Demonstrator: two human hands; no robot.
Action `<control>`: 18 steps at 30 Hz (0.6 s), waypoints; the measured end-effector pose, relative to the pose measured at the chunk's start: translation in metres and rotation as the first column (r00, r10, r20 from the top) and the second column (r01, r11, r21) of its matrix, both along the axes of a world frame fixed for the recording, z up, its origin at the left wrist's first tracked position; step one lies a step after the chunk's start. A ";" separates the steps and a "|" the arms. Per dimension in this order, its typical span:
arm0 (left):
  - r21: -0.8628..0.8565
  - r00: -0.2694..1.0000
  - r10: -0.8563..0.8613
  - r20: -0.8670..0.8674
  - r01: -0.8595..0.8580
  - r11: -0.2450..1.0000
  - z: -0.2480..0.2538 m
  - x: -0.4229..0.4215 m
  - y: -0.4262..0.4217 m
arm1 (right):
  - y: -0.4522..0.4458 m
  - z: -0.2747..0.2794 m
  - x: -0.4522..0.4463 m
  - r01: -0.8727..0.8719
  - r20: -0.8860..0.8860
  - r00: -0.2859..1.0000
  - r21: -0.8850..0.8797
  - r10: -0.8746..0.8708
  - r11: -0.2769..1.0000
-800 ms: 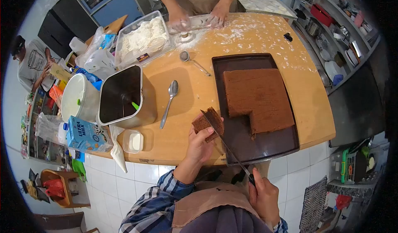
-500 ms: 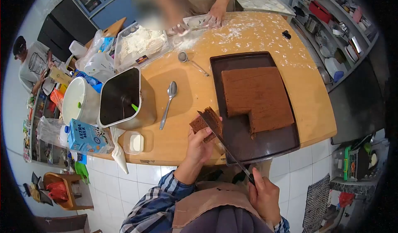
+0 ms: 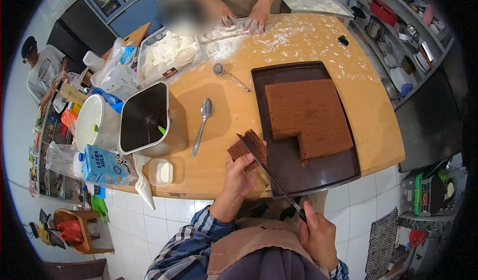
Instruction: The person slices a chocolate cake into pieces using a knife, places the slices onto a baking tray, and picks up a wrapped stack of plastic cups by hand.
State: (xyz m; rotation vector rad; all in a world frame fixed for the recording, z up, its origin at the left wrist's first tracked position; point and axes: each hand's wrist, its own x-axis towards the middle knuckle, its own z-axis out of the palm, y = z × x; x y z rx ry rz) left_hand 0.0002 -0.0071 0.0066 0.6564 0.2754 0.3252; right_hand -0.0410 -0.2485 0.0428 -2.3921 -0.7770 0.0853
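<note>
Brown sponge, notched at its near left corner, makes up the cake slab [image 3: 309,113], which we find seated on a dark tray [image 3: 289,168]. We note the left hand [image 3: 240,176] just left of that tray, fingers closed around a cake piece [image 3: 237,151]. The right hand [image 3: 317,232] has its fingers wrapped about the handle of a knife [image 3: 276,184]; the blade lies across the piece, and we cannot tell how deep it sits. Left of the tray, on the wooden table [image 3: 226,105], we record a spoon [image 3: 202,123], a metal tin [image 3: 177,128] and a milk carton [image 3: 102,165].
</note>
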 end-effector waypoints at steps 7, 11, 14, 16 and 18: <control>0.022 1.000 -0.006 0.003 0.006 1.000 0.000 0.000 0.000 | 0.003 0.011 0.001 0.014 -0.050 0.999 -0.026 -0.015 1.000; 0.069 0.998 0.008 -0.063 -0.003 0.998 0.000 0.002 -0.003 | 0.001 0.013 0.000 0.028 -0.043 0.999 -0.005 -0.028 1.000; 0.044 0.998 -0.015 -0.055 0.017 0.999 -0.001 0.004 -0.006 | -0.002 0.011 -0.001 0.042 -0.012 0.999 0.012 -0.041 0.999; 0.053 0.998 -0.021 -0.063 0.024 0.998 0.002 0.004 -0.010 | -0.003 0.013 -0.003 0.058 -0.030 0.998 -0.003 -0.058 0.998; 0.072 0.998 -0.033 -0.055 0.037 0.997 0.004 0.004 -0.011 | -0.003 0.014 -0.003 0.064 -0.035 0.997 -0.006 -0.064 0.998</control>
